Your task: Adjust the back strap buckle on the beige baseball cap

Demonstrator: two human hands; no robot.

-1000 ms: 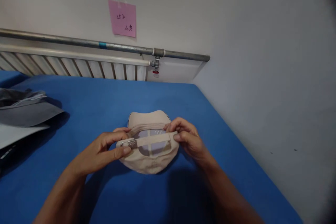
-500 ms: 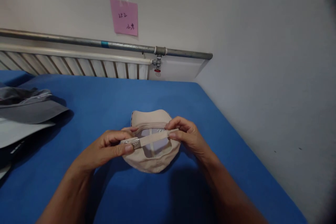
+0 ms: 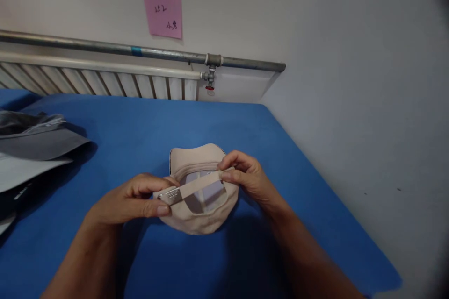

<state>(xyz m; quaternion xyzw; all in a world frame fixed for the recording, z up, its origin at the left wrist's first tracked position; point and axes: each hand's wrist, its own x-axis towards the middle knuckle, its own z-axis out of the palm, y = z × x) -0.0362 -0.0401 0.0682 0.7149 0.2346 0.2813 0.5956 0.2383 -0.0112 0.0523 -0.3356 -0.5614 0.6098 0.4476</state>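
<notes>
A beige baseball cap (image 3: 201, 222) lies on the blue table with its brim (image 3: 196, 155) pointing away from me and its back opening towards me. Across that opening runs the beige adjustment strap (image 3: 199, 184), with an embossed metal buckle (image 3: 170, 195) at its left end. My left hand (image 3: 135, 198) is closed on the cap's edge beside the buckle, thumb in front and fingers behind. Between the thumb and fingers of my right hand (image 3: 245, 175) the strap's right end is pinched. The cap's inside shows pale through the opening.
Several caps (image 3: 38, 145), grey, white and dark, lie stacked at the left of the blue table (image 3: 147, 121). Behind it are a radiator (image 3: 105, 83), a metal pipe (image 3: 91, 46) with a red-handled valve (image 3: 209, 88), and a pink note (image 3: 163, 11). A wall (image 3: 351, 103) borders the right side.
My left thumb has slid off the buckle to its lower left, so the whole buckle shows. The cap has turned slightly and its left side shifted left. My view has tilted down a little.
</notes>
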